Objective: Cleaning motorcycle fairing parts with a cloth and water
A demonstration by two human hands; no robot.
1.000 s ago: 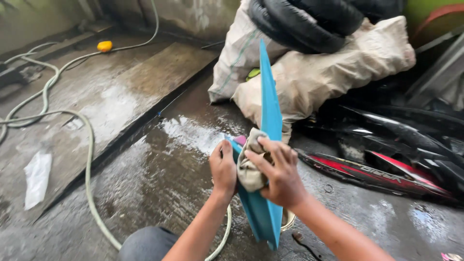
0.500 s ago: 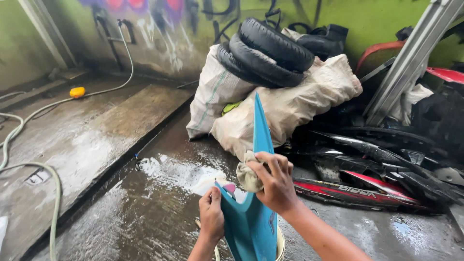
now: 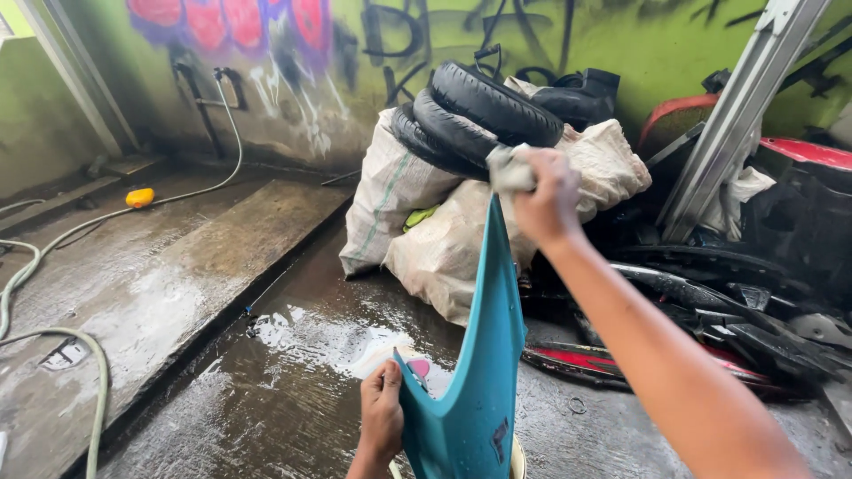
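The right hand (image 3: 546,197) is now wiping at the very tip of the teal panel (image 3: 479,355), fingers closed around a rag (image 3: 508,168); a second ago it was rubbing halfway down, so the wiping is reaching the top end. The left hand (image 3: 382,417) is gripping the panel's lower edge (thumb in front), holding it upright over the wet floor (image 3: 266,390), in front of sacks (image 3: 417,222) and tyres (image 3: 479,106).
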